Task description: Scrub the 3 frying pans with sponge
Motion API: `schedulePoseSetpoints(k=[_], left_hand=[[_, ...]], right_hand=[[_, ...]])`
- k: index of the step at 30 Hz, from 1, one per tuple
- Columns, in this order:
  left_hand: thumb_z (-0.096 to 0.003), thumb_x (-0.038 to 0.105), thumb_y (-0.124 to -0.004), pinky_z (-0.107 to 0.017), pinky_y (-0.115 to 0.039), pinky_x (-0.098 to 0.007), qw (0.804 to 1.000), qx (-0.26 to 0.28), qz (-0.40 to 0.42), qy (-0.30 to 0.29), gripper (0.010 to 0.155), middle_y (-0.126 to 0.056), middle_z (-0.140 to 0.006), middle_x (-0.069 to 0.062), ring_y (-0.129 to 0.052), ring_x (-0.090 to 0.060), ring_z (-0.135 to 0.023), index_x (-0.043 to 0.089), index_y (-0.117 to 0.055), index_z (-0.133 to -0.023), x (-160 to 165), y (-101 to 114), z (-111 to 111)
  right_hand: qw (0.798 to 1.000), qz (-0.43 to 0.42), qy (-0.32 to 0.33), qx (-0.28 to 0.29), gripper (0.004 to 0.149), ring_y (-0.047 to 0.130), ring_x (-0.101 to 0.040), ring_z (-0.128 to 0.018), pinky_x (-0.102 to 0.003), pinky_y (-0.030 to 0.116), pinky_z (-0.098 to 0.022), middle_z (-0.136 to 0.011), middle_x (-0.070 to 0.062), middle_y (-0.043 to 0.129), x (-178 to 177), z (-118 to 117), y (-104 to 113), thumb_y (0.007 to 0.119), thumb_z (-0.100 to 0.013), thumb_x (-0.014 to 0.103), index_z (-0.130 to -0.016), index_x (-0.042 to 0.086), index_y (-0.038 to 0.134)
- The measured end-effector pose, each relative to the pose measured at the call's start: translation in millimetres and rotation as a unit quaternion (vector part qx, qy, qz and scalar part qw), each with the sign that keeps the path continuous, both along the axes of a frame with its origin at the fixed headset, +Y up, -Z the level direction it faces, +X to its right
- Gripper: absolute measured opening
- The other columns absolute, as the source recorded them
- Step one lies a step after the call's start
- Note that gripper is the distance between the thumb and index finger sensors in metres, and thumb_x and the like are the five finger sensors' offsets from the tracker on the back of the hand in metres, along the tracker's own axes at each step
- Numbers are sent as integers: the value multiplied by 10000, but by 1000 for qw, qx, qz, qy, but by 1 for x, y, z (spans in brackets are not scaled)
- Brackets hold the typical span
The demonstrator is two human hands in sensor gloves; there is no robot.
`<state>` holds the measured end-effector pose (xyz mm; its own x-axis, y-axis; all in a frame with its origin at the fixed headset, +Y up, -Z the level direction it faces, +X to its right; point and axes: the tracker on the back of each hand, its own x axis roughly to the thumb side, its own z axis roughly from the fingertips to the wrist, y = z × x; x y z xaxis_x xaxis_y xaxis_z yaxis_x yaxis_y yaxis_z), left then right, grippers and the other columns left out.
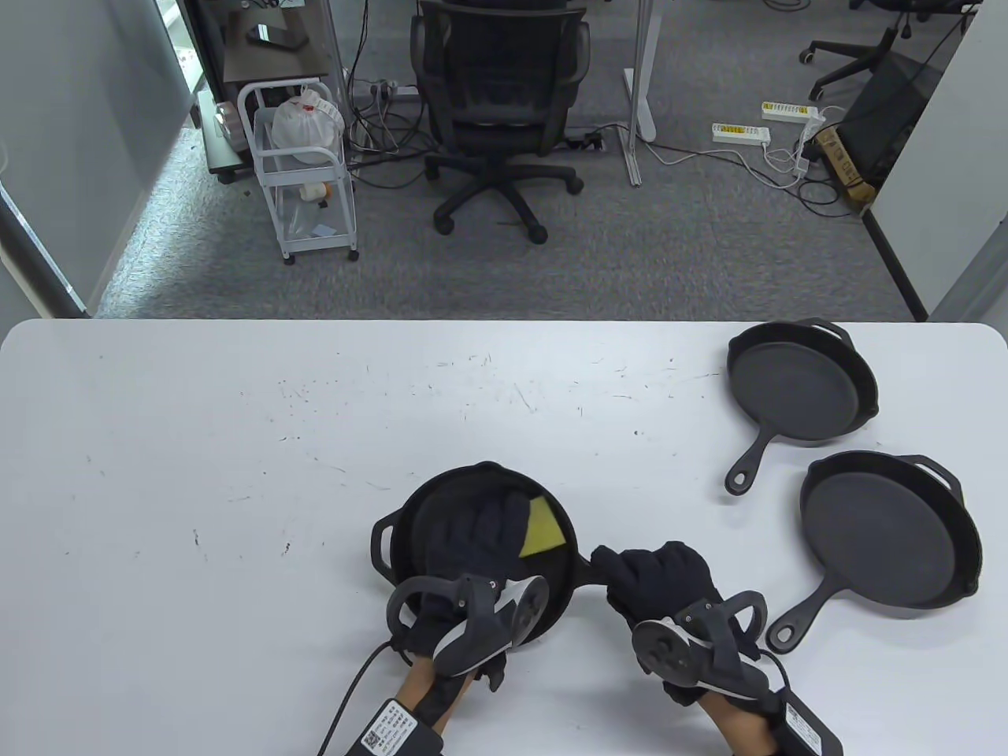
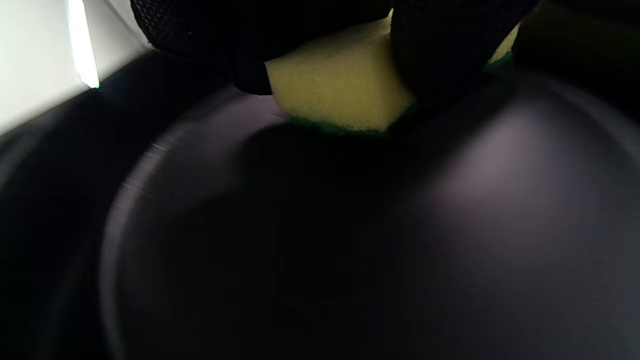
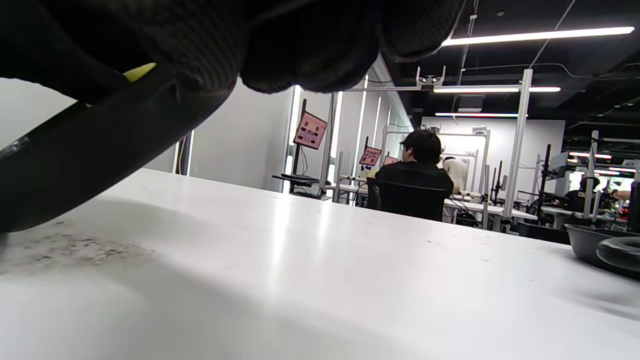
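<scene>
Near the table's front edge lies a black frying pan [image 1: 398,535]. Inside it my left hand [image 1: 472,531] grips a yellow sponge [image 1: 543,529] with a green underside and presses it on the pan's floor [image 2: 350,240]. The left wrist view shows the sponge [image 2: 335,95] pinched between gloved fingers [image 2: 430,45]. My right hand [image 1: 657,579] is curled round that pan's handle [image 3: 90,150] at its right side. Two more black pans sit at the right: a far one [image 1: 799,386] and a nearer one [image 1: 886,531], both with handles pointing toward the front left.
The white table [image 1: 236,472] is scuffed, bare on the left and centre. Beyond its far edge stand an office chair [image 1: 500,102] and a small white trolley [image 1: 303,169] on grey carpet. In the right wrist view a seated person [image 3: 412,175] is far behind the table.
</scene>
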<state>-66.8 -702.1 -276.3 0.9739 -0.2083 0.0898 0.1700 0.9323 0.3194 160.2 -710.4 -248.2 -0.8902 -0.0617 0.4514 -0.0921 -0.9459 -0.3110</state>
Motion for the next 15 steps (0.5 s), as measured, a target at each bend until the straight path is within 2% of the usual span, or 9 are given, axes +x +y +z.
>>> schedulePoseSetpoints(k=[3, 6, 9, 15], left_hand=[[-462, 461, -848, -728, -676, -579, 999, 9, -22, 36, 813, -725, -1154, -45, -798, -317, -985, 278, -502, -1174, -19, 3, -4], [-462, 442, -866, -731, -660, -586, 999, -20, 6, 26, 801, -725, -1152, -53, -787, -316, -984, 281, -526, -1169, -22, 2, -6], [-458, 449, -866, -737, -668, -577, 999, -37, -26, 9, 797, -733, -1153, -35, -791, -305, -993, 292, -536, -1166, -11, -1, -5], [-479, 452, -813, -740, -649, -590, 999, -17, 34, -11, 801, -705, -1160, -71, -772, -328, -996, 259, -479, -1181, -13, 3, 0]], right_hand=[[1000, -4, -10, 16, 569, 966, -213, -482, -540, 726, -600, -749, 40, 943, 6, 2, 6, 941, -337, 354, -887, 335, 799], [999, -24, -35, 21, 570, 968, -212, -475, -542, 733, -592, -752, 33, 943, 16, 0, 9, 945, -338, 346, -889, 328, 799], [997, -43, -61, 22, 569, 971, -208, -466, -542, 741, -584, -756, 34, 940, 28, -4, 12, 942, -340, 345, -890, 326, 798], [989, -83, -119, 3, 548, 985, -189, -502, -522, 769, -565, -829, 7, 868, 51, -19, 10, 931, -344, 362, -878, 332, 813]])
